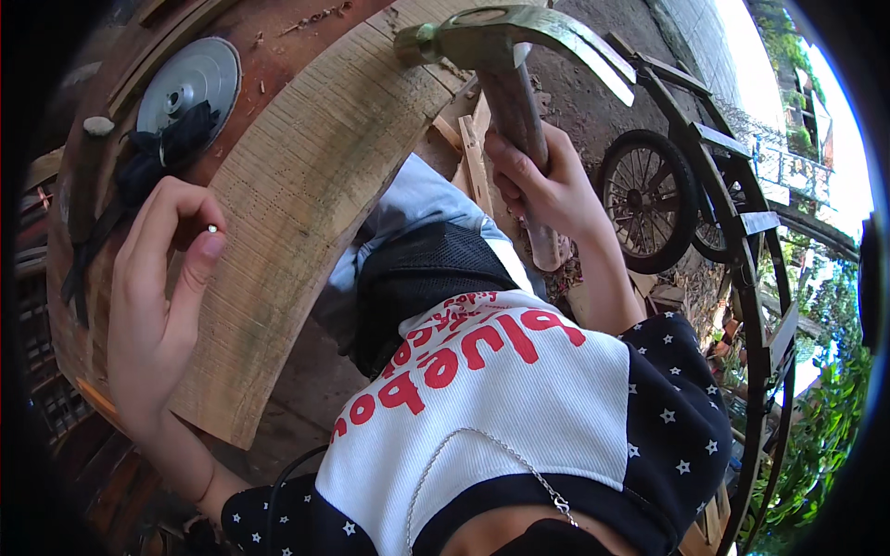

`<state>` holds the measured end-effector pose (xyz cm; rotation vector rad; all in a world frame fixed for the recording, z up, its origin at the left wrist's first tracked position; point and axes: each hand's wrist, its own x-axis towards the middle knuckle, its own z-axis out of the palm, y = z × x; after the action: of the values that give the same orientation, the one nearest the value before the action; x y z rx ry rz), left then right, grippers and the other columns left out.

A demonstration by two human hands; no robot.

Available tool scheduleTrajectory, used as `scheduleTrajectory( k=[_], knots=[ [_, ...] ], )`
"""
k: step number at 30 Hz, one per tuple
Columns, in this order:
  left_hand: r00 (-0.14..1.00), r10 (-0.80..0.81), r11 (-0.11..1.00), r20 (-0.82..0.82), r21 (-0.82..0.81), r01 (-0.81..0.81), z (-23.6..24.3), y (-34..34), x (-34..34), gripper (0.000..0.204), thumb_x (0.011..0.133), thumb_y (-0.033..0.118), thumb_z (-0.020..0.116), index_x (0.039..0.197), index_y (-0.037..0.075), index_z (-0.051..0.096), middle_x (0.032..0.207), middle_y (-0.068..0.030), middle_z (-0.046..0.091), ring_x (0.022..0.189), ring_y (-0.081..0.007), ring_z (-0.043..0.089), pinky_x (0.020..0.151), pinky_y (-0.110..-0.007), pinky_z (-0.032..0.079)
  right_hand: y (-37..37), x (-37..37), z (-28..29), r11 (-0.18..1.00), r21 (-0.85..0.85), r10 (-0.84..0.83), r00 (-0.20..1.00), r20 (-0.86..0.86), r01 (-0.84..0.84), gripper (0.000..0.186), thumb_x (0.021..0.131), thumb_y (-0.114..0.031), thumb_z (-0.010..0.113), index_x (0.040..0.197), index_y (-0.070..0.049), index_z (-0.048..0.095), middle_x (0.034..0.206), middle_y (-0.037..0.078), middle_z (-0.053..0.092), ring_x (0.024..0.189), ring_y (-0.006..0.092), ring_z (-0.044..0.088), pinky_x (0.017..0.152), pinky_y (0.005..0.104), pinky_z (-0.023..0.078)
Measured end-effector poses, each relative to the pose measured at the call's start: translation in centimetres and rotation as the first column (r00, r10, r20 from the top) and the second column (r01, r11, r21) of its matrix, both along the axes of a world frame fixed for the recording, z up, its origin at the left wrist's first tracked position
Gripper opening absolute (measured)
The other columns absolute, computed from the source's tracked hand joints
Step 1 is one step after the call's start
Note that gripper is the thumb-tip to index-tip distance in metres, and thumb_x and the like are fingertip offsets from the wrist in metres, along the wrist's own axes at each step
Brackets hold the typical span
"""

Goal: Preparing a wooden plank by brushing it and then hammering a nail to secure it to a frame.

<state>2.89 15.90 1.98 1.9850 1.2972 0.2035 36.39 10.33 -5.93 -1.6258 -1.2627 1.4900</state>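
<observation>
Metal-headed hammer [515, 109], one, right hand [553, 188]; pale piece [212, 228], one, left hand [159, 292].

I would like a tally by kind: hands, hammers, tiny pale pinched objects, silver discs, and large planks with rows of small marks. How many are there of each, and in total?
Hands (left hand, right hand): 2
Hammer: 1
Tiny pale object: 1
Silver disc: 1
Large marked plank: 1
Total: 6

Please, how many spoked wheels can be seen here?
2: one wheel to the right of the right hand; a second wheel behind the first, partly hidden. More may be hidden.
</observation>
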Motion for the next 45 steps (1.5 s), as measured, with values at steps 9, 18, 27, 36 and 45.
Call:
scheduleTrajectory(
  k=[9,18,27,36,45],
  knots=[
    [0.960,0.269,0.921,-0.072,0.311,-0.235,-0.4,-6.7,-5.3,0.017,0.104,0.016,0.049,0.096,0.001,0.050,0.138,-0.0207,0.053,0.122,-0.0353,0.055,0.103,-0.048,0.041,0.3,-0.1,-0.8,1.000,0.009,0.024,1.000,-0.012,-0.024,0.034,0.097,-0.034,0.067,0.108,-0.003,0.062,0.069,-0.002,0.054,0.059,0.0080,0.054,0.053,0.0270,0.044],
    [0.921,0.370,0.788,0.124,0.484,-0.381,-6.6,-12.5,-6.8,0.020,0.108,0.022,0.043,0.102,0.004,0.045,0.137,-0.0254,0.056,0.135,-0.0435,0.049,0.116,-0.057,0.031,0.4,0.2,-2.3,0.999,0.040,0.030,0.990,-0.139,-0.025,0.030,0.098,-0.033,0.067,0.102,-0.003,0.061,0.065,-0.003,0.053,0.055,0.0065,0.052,0.050,0.0256,0.041],
    [0.927,0.364,0.715,0.086,0.613,-0.337,-5.7,-14.0,-9.1,0.017,0.109,0.019,0.041,0.099,0.005,0.043,0.128,-0.0284,0.064,0.133,-0.0445,0.052,0.120,-0.057,0.024,0.1,-0.4,-3.1,1.000,0.005,-0.012,0.974,-0.224,0.013,0.027,0.098,-0.031,0.066,0.099,-0.005,0.059,0.065,-0.003,0.053,0.054,0.0061,0.052,0.048,0.0243,0.041],
    [0.819,0.440,0.644,0.368,0.507,-0.573,-8.8,-14.9,-9.9,0.020,0.109,0.022,0.042,0.097,0.006,0.038,0.127,-0.0291,0.063,0.135,-0.0424,0.050,0.120,-0.056,0.024,0.3,-0.5,-4.2,0.998,0.065,0.016,0.960,-0.280,0.002,0.023,0.103,-0.026,0.061,0.099,-0.004,0.055,0.066,-0.001,0.052,0.052,0.0075,0.049,0.047,0.0244,0.041],
    [0.801,0.358,0.688,0.479,0.444,-0.574,-8.9,-12.2,-8.2,0.018,0.109,0.020,0.045,0.099,0.005,0.039,0.125,-0.0287,0.063,0.136,-0.0435,0.048,0.117,-0.055,0.031,1.5,0.3,-4.0,0.993,0.037,-0.098,0.944,-0.315,0.116,0.023,0.100,-0.025,0.064,0.096,-0.003,0.057,0.062,-0.002,0.053,0.050,0.0065,0.051,0.045,0.0240,0.040]
  ],
)
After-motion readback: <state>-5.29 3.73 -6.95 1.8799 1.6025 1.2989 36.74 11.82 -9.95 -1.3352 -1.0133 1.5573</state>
